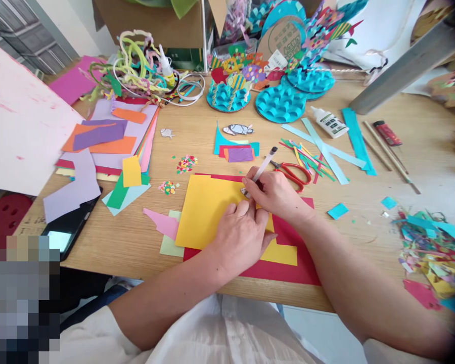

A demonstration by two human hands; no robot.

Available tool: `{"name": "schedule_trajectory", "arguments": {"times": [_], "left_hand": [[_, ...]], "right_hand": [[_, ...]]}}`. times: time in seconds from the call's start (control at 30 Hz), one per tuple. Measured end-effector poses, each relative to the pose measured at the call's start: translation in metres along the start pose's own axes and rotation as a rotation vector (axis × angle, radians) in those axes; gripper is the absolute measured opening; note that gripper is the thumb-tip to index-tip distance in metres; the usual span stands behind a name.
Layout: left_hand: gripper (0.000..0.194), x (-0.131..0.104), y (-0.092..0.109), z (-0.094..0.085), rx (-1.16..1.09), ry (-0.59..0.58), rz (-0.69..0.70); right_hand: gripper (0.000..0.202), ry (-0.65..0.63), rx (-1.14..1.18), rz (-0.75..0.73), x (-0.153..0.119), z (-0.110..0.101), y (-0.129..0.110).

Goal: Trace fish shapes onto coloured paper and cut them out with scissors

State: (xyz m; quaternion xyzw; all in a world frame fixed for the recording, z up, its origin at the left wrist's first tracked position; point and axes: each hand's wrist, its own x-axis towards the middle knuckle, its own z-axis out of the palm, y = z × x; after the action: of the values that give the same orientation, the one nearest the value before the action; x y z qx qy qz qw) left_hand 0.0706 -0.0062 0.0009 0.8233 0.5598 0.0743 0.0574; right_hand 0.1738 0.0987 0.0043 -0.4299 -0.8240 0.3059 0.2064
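My right hand [275, 194] grips a pen [266, 163] with a pale barrel and dark end, its tip low over a yellow paper sheet [205, 210]. A small fish-like paper cutout [244, 191] shows partly at the fingers, on the sheet. My left hand [242, 230] presses down beside it, fingers bent and close together, holding the cutout against the yellow paper. The pen tip and most of the cutout are hidden by my fingers. Red paper [291, 273] lies beneath the yellow sheet. Red-handled scissors [296, 174] lie just beyond my right hand.
Paper strips [307, 159], a white glue bottle [330, 123] and paper scraps [428, 247] lie to the right. Stacked coloured papers [106, 111] and a phone [74, 227] are left. Blue decorated discs [280, 103] stand at the back. A grey post [398, 65] rises back right.
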Motion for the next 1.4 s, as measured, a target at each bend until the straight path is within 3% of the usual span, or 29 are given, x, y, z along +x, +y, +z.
{"name": "schedule_trajectory", "arguments": {"times": [0.8,0.87,1.0,1.1,1.2,1.4], "left_hand": [[0.041,0.001,0.0,-0.001,0.007,0.003,0.0],[0.04,0.0,0.0,0.0,0.012,0.022,-0.001],[0.036,-0.001,0.0,0.001,0.037,0.051,0.005],[0.037,-0.001,0.0,0.0,0.044,0.044,0.015],[0.038,-0.001,-0.001,-0.002,0.043,0.033,0.024],[0.042,-0.002,-0.003,-0.003,0.031,0.048,0.021]], "right_hand": [[0.02,0.009,-0.015,-0.017,-0.001,0.0,-0.001],[0.021,0.084,0.074,-0.014,-0.002,-0.001,-0.002],[0.029,0.398,0.208,0.016,-0.002,-0.009,-0.003],[0.03,0.493,0.317,0.002,-0.002,-0.018,-0.005],[0.028,0.443,0.375,-0.037,-0.008,-0.027,-0.009],[0.022,0.21,0.094,-0.061,-0.035,-0.024,-0.004]]}}
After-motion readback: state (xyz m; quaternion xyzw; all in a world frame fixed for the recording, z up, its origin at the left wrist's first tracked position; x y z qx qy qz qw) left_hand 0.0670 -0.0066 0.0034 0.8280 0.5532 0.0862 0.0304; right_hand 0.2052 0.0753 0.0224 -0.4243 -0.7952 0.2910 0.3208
